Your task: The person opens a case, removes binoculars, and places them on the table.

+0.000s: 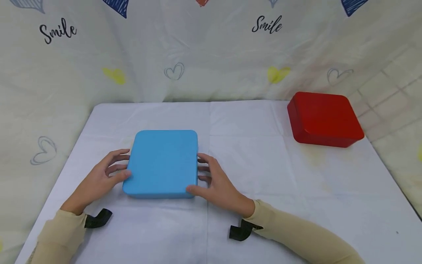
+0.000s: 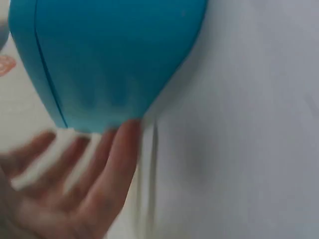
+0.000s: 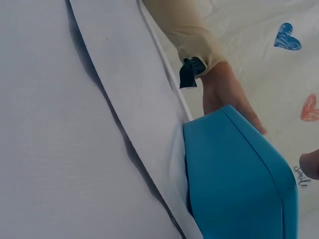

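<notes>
A blue box with rounded corners lies flat on the white table. In the left wrist view a seam runs along the side of the blue box, near its top. My left hand is at its left side, thumb over the near left edge, fingers extended beside the wall. The left hand is blurred in its own wrist view, fingers spread. On the other side, my right hand has its thumb at the near right corner and loosely bent fingers by the right wall. The right wrist view barely shows that hand.
A red box sits at the table's far right corner. The white cloth-covered table ends at a printed curtain behind. Black wrist pieces stick out from both beige sleeves.
</notes>
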Motion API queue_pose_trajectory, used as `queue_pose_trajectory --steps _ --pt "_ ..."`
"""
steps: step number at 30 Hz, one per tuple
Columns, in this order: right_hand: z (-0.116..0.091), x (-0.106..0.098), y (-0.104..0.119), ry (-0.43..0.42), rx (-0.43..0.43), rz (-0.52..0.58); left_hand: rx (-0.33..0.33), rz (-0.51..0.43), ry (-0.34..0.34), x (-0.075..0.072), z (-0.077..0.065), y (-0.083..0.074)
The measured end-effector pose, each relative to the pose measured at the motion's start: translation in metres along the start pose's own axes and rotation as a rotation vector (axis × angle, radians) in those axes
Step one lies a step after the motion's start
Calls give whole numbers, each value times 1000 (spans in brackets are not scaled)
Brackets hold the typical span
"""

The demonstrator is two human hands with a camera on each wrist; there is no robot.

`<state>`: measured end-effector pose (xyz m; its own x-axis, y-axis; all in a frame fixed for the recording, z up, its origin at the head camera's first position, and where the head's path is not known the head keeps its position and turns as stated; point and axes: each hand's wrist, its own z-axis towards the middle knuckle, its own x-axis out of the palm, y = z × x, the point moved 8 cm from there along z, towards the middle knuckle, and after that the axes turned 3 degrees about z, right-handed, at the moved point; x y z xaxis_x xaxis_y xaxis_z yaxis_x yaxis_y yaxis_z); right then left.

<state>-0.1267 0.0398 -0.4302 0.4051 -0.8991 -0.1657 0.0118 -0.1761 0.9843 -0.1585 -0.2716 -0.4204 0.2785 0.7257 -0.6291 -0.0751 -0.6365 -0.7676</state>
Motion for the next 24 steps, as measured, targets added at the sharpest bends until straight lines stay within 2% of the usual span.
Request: queue_pose_trajectory --steps 6,11,14,19,24 --pt "10 -10 -4 -55 78 -11 -111 -105 -124 -7 22 3" --pt "23 -17 -3 -101 123 -25 -171 -133 -152 -6 33 4" --pt "30 -20 -3 -114 164 -22 -196 -129 -138 -4 37 5" --pt "35 -26 -2 -111 215 -15 -229 -145 -60 1 42 8" --pt "36 -29 -5 -82 213 32 -208 -167 5 1 43 10"
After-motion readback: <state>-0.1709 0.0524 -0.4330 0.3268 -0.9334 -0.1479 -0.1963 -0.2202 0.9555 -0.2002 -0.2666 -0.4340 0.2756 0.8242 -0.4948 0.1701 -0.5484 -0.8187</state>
